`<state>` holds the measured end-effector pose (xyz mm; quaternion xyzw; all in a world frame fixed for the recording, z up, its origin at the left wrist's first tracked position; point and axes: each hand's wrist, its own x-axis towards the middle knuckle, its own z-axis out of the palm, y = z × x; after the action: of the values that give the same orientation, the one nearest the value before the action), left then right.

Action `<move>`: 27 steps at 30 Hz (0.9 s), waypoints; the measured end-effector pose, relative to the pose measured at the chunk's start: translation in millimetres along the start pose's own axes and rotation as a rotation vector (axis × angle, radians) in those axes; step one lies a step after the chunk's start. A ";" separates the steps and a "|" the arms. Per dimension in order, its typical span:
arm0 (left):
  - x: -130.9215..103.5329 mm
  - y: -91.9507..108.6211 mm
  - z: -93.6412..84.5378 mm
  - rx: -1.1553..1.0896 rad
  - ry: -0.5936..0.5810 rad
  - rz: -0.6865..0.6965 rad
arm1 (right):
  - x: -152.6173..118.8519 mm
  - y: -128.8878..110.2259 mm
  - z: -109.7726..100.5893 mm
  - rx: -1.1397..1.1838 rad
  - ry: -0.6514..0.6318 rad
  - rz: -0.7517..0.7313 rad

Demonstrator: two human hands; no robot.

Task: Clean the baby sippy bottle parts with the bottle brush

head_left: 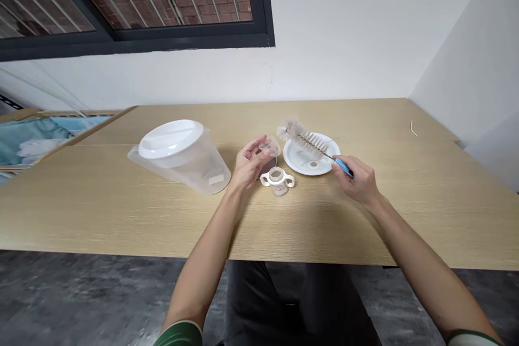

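My right hand (357,178) is closed round the blue handle of a bottle brush (312,143), its white bristles pointing up and left above a white plate (292,161). A small clear ring-like piece (313,164) lies on that plate. Between the fingers of my left hand (249,165) is a clear plastic cap (271,146), its opening tilted toward the brush. Just below stands a small baby bottle (279,188) with a cream two-handled collar (277,175). Partly hidden behind my left fingers is a dark round thing (267,166) that I cannot make out.
A large translucent pitcher (203,167) with a white lid (172,139) stands to the left. A short pale strip (412,128) lies at the far right of the wooden table (121,216). Folded cloths (36,138) fill a box at the left, beneath a dark-framed window (162,38).
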<state>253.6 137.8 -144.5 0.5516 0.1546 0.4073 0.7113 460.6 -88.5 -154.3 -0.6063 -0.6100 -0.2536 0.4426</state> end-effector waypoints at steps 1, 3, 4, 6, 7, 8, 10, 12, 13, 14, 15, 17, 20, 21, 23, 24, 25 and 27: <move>-0.1 0.5 0.1 -0.004 -0.003 -0.005 | 0.2 -1.2 -0.5 0.014 -0.006 -0.019; -0.1 1.4 0.1 0.000 -0.008 -0.005 | -0.2 -2.6 -0.2 0.027 -0.047 -0.039; -0.1 1.7 0.0 0.004 -0.012 0.001 | -0.6 -2.5 0.5 0.023 -0.069 -0.037; 0.0 2.0 -0.4 0.004 -0.022 0.021 | -1.6 -0.9 2.0 0.004 -0.097 -0.022; 0.2 1.9 -0.6 0.002 -0.025 0.033 | -1.9 0.2 2.4 -0.005 -0.099 -0.018; 0.3 1.7 -0.7 -0.001 -0.027 0.046 | -2.0 1.3 2.5 -0.012 -0.093 -0.017; 0.6 0.9 -0.7 -0.005 -0.030 0.066 | -1.7 2.4 1.8 -0.015 -0.066 -0.022; 0.7 0.1 -0.3 -0.009 -0.033 0.082 | -0.9 1.7 0.4 -0.003 -0.042 -0.025; 0.6 -0.3 -0.1 -0.008 -0.033 0.087 | -0.4 0.9 -0.3 0.003 -0.039 -0.028; 0.5 -0.5 0.0 -0.006 -0.030 0.089 | -0.1 -0.1 -0.7 0.009 -0.046 -0.035; 0.4 -0.6 0.1 -0.005 -0.025 0.087 | 0.2 -0.9 -0.9 0.013 -0.057 -0.047; 0.4 -0.4 -0.3 -0.011 -0.012 0.069 | 0.5 -1.8 -0.7 0.019 -0.077 -0.075; 1.1 -0.1 -1.5 -0.041 0.004 0.029 | 0.7 -1.1 0.2 0.007 -0.082 -0.086; 1.4 -0.2 -1.8 -0.050 0.011 0.020 | 0.9 -0.6 0.3 -0.001 -0.080 -0.083; 2.0 -0.7 -1.8 -0.062 0.028 0.001 | 1.2 0.1 -0.2 -0.014 -0.069 -0.080; 2.1 -1.0 -1.6 -0.063 0.034 -0.012 | 1.5 0.3 -0.7 -0.016 -0.055 -0.082; 2.2 -1.2 -1.2 -0.061 0.036 -0.024 | 1.7 0.3 -1.4 -0.014 -0.035 -0.083; 2.1 -1.4 -0.3 -0.055 0.033 -0.032 | 2.0 0.0 -2.5 -0.009 0.006 -0.084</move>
<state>255.2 139.5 -145.4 0.5227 0.1638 0.4089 0.7299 461.4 -89.6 -151.4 -0.5816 -0.6323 -0.2767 0.4306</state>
